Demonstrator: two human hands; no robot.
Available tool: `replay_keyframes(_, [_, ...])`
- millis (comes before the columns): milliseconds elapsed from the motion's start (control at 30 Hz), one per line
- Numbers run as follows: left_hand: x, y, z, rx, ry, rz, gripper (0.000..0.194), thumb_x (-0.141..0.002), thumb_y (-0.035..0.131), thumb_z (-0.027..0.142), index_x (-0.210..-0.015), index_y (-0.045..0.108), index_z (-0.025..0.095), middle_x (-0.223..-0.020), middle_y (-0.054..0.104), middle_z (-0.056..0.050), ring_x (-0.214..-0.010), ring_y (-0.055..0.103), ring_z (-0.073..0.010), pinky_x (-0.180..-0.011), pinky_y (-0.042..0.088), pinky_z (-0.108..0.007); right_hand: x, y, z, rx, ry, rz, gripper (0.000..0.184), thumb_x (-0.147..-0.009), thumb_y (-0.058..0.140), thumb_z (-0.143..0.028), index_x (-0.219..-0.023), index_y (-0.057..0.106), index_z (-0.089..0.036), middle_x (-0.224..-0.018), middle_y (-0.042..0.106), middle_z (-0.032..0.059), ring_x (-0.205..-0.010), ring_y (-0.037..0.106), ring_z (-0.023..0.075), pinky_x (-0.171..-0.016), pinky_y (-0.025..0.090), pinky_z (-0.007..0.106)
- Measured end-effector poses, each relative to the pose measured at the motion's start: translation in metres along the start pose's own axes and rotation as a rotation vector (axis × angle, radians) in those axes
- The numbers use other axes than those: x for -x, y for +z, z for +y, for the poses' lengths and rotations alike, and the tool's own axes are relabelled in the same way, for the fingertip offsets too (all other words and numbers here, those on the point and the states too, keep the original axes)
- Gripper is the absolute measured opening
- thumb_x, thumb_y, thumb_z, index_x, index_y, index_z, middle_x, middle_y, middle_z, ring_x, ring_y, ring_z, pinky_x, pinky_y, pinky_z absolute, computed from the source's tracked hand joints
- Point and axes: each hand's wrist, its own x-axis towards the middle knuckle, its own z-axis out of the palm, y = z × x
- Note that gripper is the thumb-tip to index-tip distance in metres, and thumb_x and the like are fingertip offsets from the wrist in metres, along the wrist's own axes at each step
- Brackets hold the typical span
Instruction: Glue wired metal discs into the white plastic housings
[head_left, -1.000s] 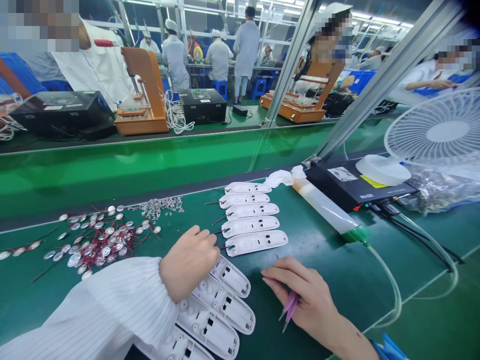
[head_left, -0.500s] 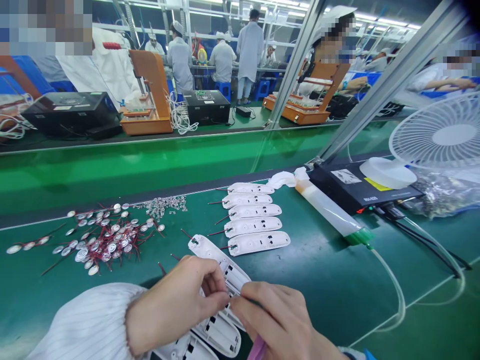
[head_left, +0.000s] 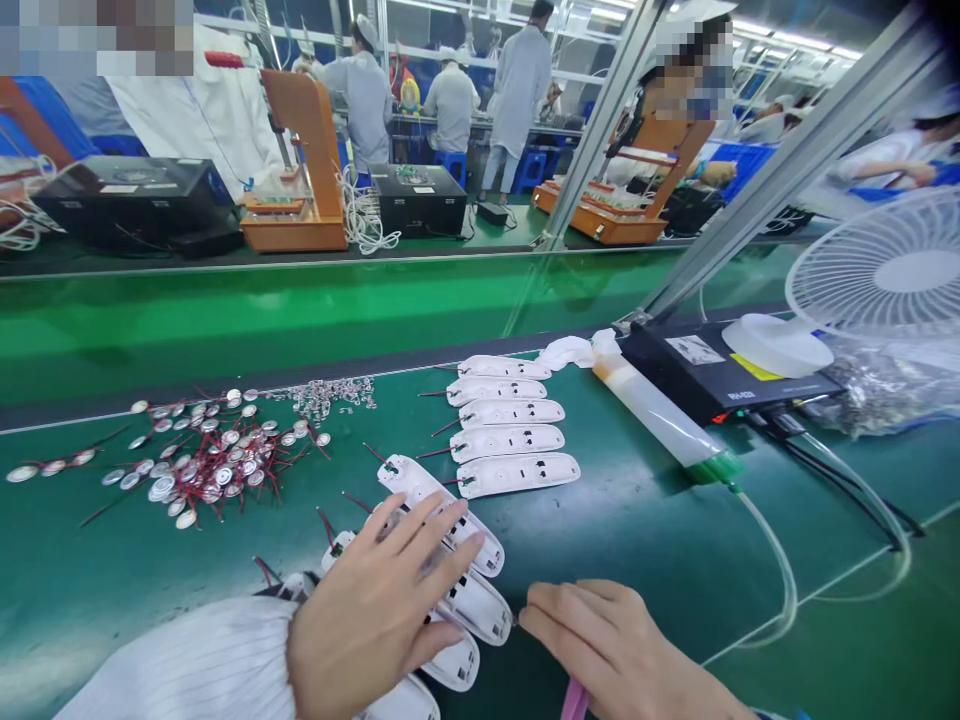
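Note:
My left hand (head_left: 401,590) is spread flat over a slanted row of long white plastic shells (head_left: 480,605), fingers apart and nothing held. The nearest shells are partly hidden beneath it. Red wires stick out of the shells' far ends. To the right, my right hand (head_left: 600,635) is closed around a thin tool with a pink handle (head_left: 574,700). Most of the tool is covered by my fingers, and its small dark tip is close to the end of one shell. Beyond my left hand lies a stack of similar white shells (head_left: 517,475), side by side.
Left lie round metal discs with red wires (head_left: 225,475) and small clear pieces (head_left: 322,398). A glue syringe (head_left: 652,405) with a hose lies right, beside a black controller box (head_left: 720,370) and a white fan (head_left: 892,265). Co-workers and orange fixtures (head_left: 300,170) are across the bench.
My left hand has gone from pinching at a shell to lying spread over the row. My right hand has moved right, away from the left, still with the pink-handled tool.

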Motion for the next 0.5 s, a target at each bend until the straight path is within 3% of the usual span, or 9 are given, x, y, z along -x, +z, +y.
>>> replay_keyframes(167, [0.008,0.011,-0.012,-0.125,0.082,-0.056,0.064,-0.083,0.052,0.055,-0.137,0.031,0.029,-0.146,0.030,-0.008,-0.130,0.031,-0.0320,-0.100,0.028,-0.054,0.004,0.013,0.006,0.009,-0.147,-0.031,0.039,-0.096,0.023,-0.010,-0.084,0.060,-0.014,-0.075,0.065,0.0030,-0.052,0.048,0.0125,-0.046,0.033,0.027])
replay_keyframes(300, [0.009,0.012,-0.013,-0.126,0.087,-0.063,0.062,-0.084,0.051,0.055,-0.137,0.032,0.030,-0.146,0.030,-0.007,-0.131,0.030,-0.0315,-0.101,0.027,-0.054,-0.001,0.019,0.008,-0.034,-0.208,-0.011,0.038,-0.095,0.025,-0.011,-0.083,0.061,-0.013,-0.073,0.063,0.0032,-0.048,0.040,0.0126,-0.044,0.028,0.028])
replay_keyframes(500, [0.007,0.010,-0.011,-0.115,0.073,-0.094,0.064,-0.082,0.054,0.056,-0.136,0.033,0.029,-0.145,0.031,-0.008,-0.130,0.031,-0.0328,-0.099,0.029,-0.056,-0.001,0.021,0.013,-0.040,-0.284,-0.045,0.038,-0.095,0.026,-0.012,-0.084,0.063,-0.013,-0.078,0.064,0.0027,-0.050,0.039,0.0130,-0.044,0.027,0.029])
